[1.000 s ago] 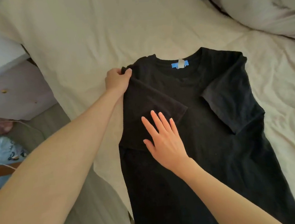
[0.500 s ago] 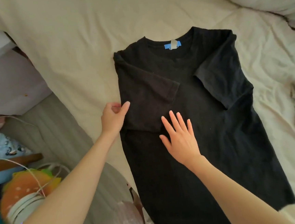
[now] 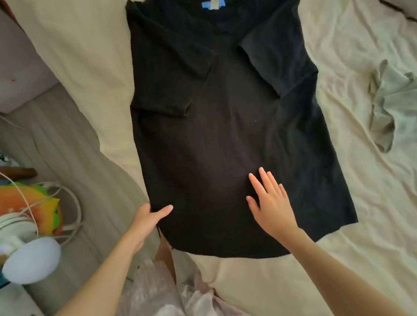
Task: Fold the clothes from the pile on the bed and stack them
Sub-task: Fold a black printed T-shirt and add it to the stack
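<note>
A black T-shirt (image 3: pixel 224 121) lies flat on the cream bed sheet (image 3: pixel 382 193), collar away from me, blue neck label at the top. Both short sleeves are folded inward over the chest. My left hand (image 3: pixel 148 219) pinches the shirt's left side edge near the hem, thumb on top of the cloth. My right hand (image 3: pixel 269 200) rests flat on the lower middle of the shirt, fingers straight and spread.
A crumpled pale green garment (image 3: pixel 399 103) lies on the sheet to the right. The bed's left edge drops to a floor with a burger-shaped cushion (image 3: pixel 17 202), a white cable and a round white lamp (image 3: pixel 32 259). Pink fabric (image 3: pixel 164 300) shows at the bottom.
Both hands slid down the shirt from the sleeve area to near the hem. The left hand moved along the left side edge. The view tilted downward.
</note>
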Motion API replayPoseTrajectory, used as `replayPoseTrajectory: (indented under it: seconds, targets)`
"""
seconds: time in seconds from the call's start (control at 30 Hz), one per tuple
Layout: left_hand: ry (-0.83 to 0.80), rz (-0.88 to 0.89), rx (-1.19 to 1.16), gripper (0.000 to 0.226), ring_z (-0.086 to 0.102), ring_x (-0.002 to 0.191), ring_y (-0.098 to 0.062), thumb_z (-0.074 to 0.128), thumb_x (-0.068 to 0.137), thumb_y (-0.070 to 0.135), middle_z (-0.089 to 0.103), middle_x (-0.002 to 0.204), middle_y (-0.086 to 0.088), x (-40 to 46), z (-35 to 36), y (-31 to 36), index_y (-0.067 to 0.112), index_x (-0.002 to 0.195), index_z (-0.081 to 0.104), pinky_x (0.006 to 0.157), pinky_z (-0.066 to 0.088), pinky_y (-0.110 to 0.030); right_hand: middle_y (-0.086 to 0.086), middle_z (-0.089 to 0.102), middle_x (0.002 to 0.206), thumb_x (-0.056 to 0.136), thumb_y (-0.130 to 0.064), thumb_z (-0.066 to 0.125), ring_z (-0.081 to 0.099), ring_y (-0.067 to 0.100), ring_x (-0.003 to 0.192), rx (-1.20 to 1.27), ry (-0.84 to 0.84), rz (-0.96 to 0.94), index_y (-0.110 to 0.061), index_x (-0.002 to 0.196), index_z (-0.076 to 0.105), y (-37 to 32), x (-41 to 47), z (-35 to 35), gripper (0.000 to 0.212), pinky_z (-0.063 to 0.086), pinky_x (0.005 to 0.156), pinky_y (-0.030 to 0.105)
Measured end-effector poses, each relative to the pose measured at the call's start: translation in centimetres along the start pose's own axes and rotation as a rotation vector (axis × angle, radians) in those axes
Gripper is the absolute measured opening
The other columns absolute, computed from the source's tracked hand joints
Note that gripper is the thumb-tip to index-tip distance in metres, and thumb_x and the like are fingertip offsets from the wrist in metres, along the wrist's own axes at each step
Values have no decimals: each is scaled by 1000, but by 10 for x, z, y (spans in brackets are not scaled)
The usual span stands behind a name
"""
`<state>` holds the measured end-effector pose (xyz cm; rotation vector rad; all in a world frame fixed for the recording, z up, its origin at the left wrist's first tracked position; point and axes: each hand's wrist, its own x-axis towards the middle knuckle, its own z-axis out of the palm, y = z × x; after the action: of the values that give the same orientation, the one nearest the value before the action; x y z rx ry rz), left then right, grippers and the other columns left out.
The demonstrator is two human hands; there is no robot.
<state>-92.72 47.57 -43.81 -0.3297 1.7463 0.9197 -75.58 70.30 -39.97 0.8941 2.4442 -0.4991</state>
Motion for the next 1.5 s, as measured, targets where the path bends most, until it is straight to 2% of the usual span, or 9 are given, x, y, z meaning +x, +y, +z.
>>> replayPoseTrajectory:
  seconds: [0.37,0.57,0.63,0.7,0.77,0.93,1.17,1.27,1.5]
  targets:
    - [212,-83,-364,26,62,92,-20,61,90,14,65,107,-6,-85,47,-103,8,115,58,86,48,-38,14,31,151,96,-25,49,22,29,142,226,226,419,-6,142,37,124,-88,18,51,19,115,44]
    - [287,6,-545,7,71,72,-16,56,92,7,71,84,-3,-106,51,-104,10,96,61,76,53,-34,9,51,136,95,-28,56,47,32,127,1503,286,1147,-8,135,44,148,-78,-4,46,37,106,42]
    - [295,-10,-629,6,71,71,-16,54,93,6,72,79,-5,-111,54,-102,8,95,59,76,55,-34,0,48,142,95,-34,54,46,22,131,1756,179,1215,-15,135,47,156,-74,-9,46,41,103,33]
    - [295,-40,-722,6,68,83,-19,53,93,6,70,88,-9,-114,56,-100,7,96,58,83,50,-34,-8,61,112,93,-37,56,61,13,103,1899,160,1224,-17,121,54,163,-69,-13,35,47,82,26]
    - [299,-76,-807,6,62,95,-22,53,94,7,63,100,-12,-117,57,-99,7,98,57,89,46,-39,-7,60,94,94,-33,55,60,10,84,1950,182,1201,-18,109,56,169,-66,-15,21,48,68,25]
    - [323,-116,-869,8,60,96,-22,53,94,10,61,104,-13,-135,61,-97,7,101,56,82,48,-39,-4,60,94,94,-19,57,59,10,83,1892,274,1208,-18,102,59,179,-82,-16,9,49,62,27]
    - [368,-271,-850,4,55,101,-25,51,94,5,58,93,-15,-177,69,-90,5,90,53,91,44,-37,3,61,107,93,-7,56,61,20,93,1853,409,1297,-9,94,54,185,-124,-40,3,52,79,34]
    - [424,-216,-853,6,58,84,-20,52,91,6,58,88,-10,-191,69,-81,10,86,53,91,49,-32,4,61,108,91,-3,56,61,23,91,1794,477,1308,-12,76,48,187,-136,-54,19,53,80,35]
    - [415,-8,-948,1,62,85,-19,56,90,10,61,92,-9,-187,57,-10,9,90,56,75,53,-33,7,61,104,91,-6,57,63,19,86,1918,564,1068,-11,82,52,165,-107,-109,11,54,78,30]
